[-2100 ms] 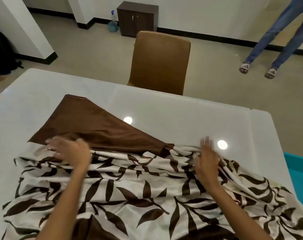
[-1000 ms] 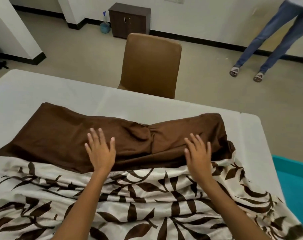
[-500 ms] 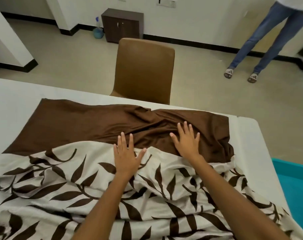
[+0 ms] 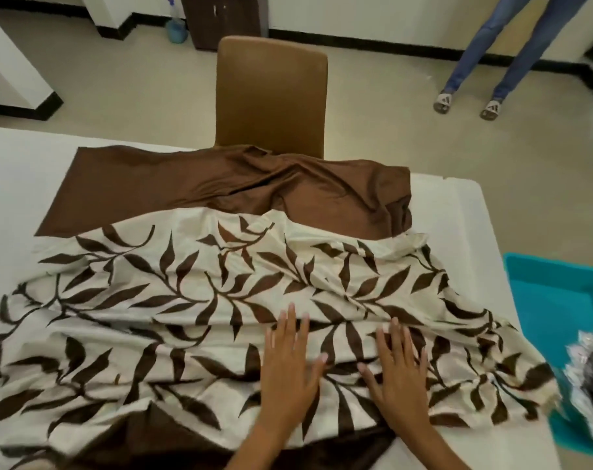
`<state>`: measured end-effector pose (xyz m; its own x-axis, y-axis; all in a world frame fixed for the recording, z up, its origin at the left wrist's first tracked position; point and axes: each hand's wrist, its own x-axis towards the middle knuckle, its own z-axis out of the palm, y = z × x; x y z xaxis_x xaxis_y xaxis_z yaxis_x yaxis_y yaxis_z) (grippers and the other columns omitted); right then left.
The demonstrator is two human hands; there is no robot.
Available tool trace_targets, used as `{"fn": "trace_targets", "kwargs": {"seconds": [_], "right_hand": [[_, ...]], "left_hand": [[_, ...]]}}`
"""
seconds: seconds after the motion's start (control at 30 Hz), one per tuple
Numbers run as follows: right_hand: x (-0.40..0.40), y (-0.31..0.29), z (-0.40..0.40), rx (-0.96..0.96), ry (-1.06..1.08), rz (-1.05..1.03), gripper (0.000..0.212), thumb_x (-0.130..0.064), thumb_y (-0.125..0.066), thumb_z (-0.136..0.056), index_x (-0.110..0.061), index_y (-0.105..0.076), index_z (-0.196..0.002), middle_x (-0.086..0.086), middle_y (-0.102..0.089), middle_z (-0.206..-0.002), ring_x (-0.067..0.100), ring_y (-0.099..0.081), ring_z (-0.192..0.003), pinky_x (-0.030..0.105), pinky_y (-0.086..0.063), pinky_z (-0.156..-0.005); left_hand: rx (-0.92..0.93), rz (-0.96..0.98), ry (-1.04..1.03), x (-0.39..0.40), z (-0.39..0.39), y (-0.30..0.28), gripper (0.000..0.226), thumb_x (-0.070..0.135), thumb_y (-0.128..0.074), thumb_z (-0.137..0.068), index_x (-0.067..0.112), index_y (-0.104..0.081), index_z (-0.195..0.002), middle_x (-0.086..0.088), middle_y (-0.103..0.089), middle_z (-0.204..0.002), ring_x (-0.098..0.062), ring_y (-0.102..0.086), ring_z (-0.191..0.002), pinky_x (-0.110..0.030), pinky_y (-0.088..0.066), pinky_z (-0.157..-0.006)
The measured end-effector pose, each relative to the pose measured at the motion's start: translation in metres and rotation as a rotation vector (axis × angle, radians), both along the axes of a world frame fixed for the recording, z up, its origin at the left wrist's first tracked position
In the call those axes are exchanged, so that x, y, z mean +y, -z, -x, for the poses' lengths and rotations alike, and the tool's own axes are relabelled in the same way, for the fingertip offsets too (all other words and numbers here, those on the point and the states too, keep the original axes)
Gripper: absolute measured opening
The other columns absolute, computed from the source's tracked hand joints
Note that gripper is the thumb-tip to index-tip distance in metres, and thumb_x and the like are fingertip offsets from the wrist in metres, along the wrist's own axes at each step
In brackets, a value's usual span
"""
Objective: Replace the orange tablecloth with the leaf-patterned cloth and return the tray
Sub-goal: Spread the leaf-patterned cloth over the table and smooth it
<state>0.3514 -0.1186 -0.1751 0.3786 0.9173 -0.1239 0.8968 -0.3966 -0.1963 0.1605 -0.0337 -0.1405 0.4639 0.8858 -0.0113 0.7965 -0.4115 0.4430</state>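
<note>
Satiny leaf-patterned cloth [image 4: 193, 300], wrinkled, long axis 9-to-3 o'clock on white desk [image 4: 457, 205], brown band at 12, left hand [image 4: 290, 364] and right hand [image 4: 398, 371] flat, grip wide, holding nothing.

A white table [image 4: 457, 212] carries a rumpled leaf-patterned cloth [image 4: 186, 300] with a brown border.

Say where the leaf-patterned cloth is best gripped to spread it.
Probably the bunched far-right corner of the leaf-patterned cloth, pinched from the right by the right hand's fingers: it lies folded short of the table edge, while the left side lies flatter.
</note>
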Motion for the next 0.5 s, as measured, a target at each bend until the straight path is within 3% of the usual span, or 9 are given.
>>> {"fn": "trace_targets", "kwargs": {"seconds": [0.13,0.23,0.3,0.4,0.5], "right_hand": [[0.020,-0.020,0.001,-0.001,0.029,-0.037,0.076,-0.063,-0.019,-0.092,-0.015,-0.008,-0.151,0.007,-0.003,-0.159,0.023,-0.002,-0.146,0.058,-0.007,-0.113],[-0.001,-0.032,0.026,-0.002,-0.176,-0.081,0.072,-0.059,-0.021,-0.094,-0.013,-0.016,-0.150,0.009,-0.006,-0.158,0.024,-0.005,-0.146,0.053,-0.002,-0.114],[-0.036,-0.027,0.040,-0.032,-0.349,-0.043,0.069,-0.060,-0.019,-0.095,-0.017,-0.021,-0.149,0.008,-0.008,-0.158,0.026,-0.011,-0.145,0.053,-0.006,-0.114],[-0.096,-0.012,0.051,-0.021,-0.358,-0.003,0.067,-0.059,-0.025,-0.095,-0.021,-0.019,-0.150,0.005,-0.005,-0.159,0.023,-0.009,-0.145,0.050,-0.008,-0.114],[-0.138,-0.020,0.063,0.060,-0.421,-0.050,0.060,-0.057,-0.030,-0.095,-0.021,-0.038,-0.143,0.003,-0.028,-0.153,0.019,-0.028,-0.138,0.044,-0.029,-0.108]], "left_hand": [[0.179,0.093,0.160,-0.096,0.042,0.021,0.069,0.058,-0.036,-0.091,0.022,-0.024,-0.149,-0.005,-0.015,-0.158,-0.023,-0.021,-0.143,-0.039,-0.009,-0.114],[0.231,0.112,0.217,-0.125,0.068,0.022,0.068,0.061,-0.034,-0.092,0.026,-0.025,-0.149,-0.005,-0.018,-0.157,-0.023,-0.022,-0.143,-0.040,-0.009,-0.114],[0.245,0.101,0.230,-0.135,0.081,0.019,0.068,0.061,-0.033,-0.092,0.026,-0.023,-0.149,-0.005,-0.017,-0.157,-0.022,-0.019,-0.144,-0.041,-0.010,-0.114],[0.229,0.049,0.294,-0.151,0.103,0.019,0.070,0.062,-0.034,-0.093,0.023,-0.021,-0.150,-0.004,-0.014,-0.158,-0.021,-0.014,-0.145,-0.043,-0.012,-0.113],[0.203,0.008,0.360,-0.165,0.128,0.020,0.070,0.063,-0.035,-0.093,0.025,-0.021,-0.150,-0.001,-0.013,-0.158,-0.018,-0.012,-0.145,-0.044,-0.014,-0.111]]}}
